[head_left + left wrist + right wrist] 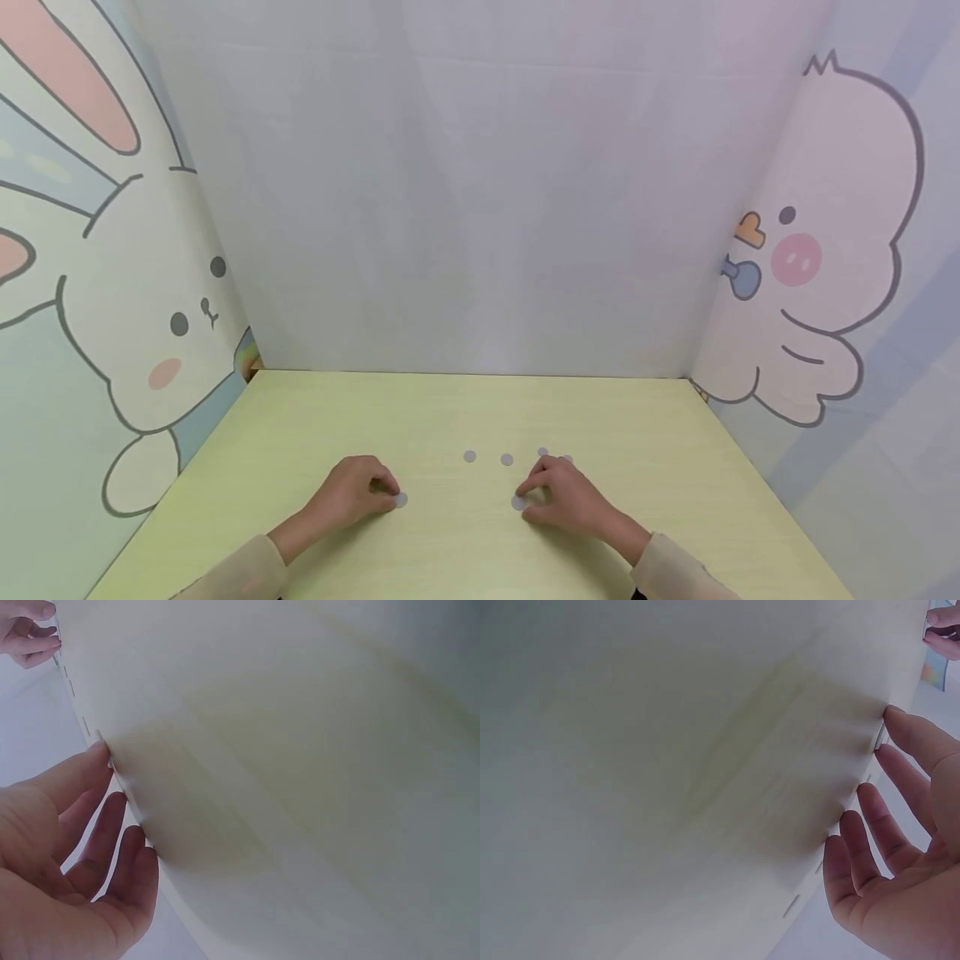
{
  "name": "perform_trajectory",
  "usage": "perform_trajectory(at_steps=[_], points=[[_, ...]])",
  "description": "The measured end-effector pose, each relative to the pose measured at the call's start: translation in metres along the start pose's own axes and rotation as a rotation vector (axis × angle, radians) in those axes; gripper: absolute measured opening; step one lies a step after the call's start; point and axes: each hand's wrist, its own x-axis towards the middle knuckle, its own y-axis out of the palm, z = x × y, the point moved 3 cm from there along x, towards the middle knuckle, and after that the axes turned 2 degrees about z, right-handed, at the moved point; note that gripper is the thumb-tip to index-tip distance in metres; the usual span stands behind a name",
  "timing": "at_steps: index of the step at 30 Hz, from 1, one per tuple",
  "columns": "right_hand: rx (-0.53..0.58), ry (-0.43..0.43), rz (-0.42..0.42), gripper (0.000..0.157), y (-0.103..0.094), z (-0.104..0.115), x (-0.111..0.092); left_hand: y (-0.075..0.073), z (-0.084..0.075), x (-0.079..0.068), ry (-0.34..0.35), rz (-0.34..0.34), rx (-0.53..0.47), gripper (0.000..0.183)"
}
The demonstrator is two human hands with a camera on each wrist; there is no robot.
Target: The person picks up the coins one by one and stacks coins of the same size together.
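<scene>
Pale fabric backdrop (465, 208) stands behind a light yellow-green tabletop (420, 417); a printed rabbit (150, 317) covers the left side panel, a smaller printed bird (832, 208) the right. Over the near half of the top, both hands work low, the left hand (356, 492) and right hand (566, 500) well apart and facing each other. Left thumb and index finger pinch the left disc (402, 500) at its outer edge, most of its face showing past the fingertips. Right thumb and index finger bracket the right disc (518, 503) and grasp it by opposite edges; other fingers of both hands curve loosely near the surface. Wrist views are nearly edge-on, so firmness of either pinch cannot be told. Four more grey discs (470, 456) lie flat farther from the person in a loose row, the rightmost partly hidden behind the right hand. Handling estimate: thin, light, probably stiff, not fragile; smooth faces may slip, and flat edges give fingertips little to catch. Best hold, in my judgement: thumb and index finger on opposite points of the rim, without pressing down on the face.
</scene>
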Motion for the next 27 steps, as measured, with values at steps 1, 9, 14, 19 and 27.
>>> perform_trajectory(at_steps=[1,9,14,19,27], points=[[0.0,-0.001,-0.002,0.024,0.0,-0.0001,-0.0001,0.0001,0.0002,0.0001,-0.001,-0.001,0.0,0.015],[-0.019,0.015,-0.011,0.019,0.0037,-0.0045,0.0021,0.0009,0.0003,0.0001,0.004,-0.003,0.007,0.015],[-0.018,0.018,-0.013,0.018,0.0041,-0.0051,0.0038,0.0011,0.0001,-0.0003,0.011,-0.009,0.008,0.015],[-0.021,0.02,-0.016,0.018,0.0035,-0.0045,0.0035,0.002,0.0013,0.0002,0.016,-0.006,0.003,0.015],[-0.005,-0.006,-0.018,0.018,0.0025,-0.0009,0.0053,0.0018,0.0032,0.0005,0.008,-0.002,-0.019,0.014]])
